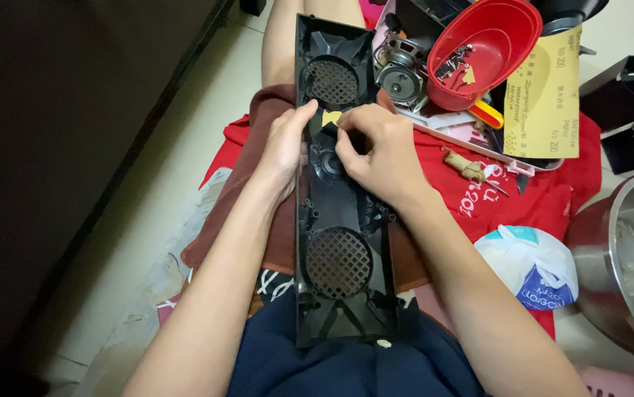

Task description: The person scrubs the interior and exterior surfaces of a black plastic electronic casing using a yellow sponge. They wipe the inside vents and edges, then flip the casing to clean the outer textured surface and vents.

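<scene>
Hands on black speaker panel [339,198] across lap.

Left hand [285,143] gripping panel's left edge, thumb over rim; right hand [376,151] pinching small yellow sandpaper scrap [331,117] against panel between two round grilles; farther right, red bowl [482,48], sandpaper sheet [545,95], steel pot [629,257].

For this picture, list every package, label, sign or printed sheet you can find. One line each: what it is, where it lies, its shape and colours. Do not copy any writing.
Sandpaper sheet: upper right, leaning beside the red bowl; rectangular, mustard yellow, dark print on its back.
Plastic bag: right of the person's right forearm, on the red cloth; crumpled, white with blue and teal printing.
Red cloth: under the clutter; white printed lettering.
</scene>
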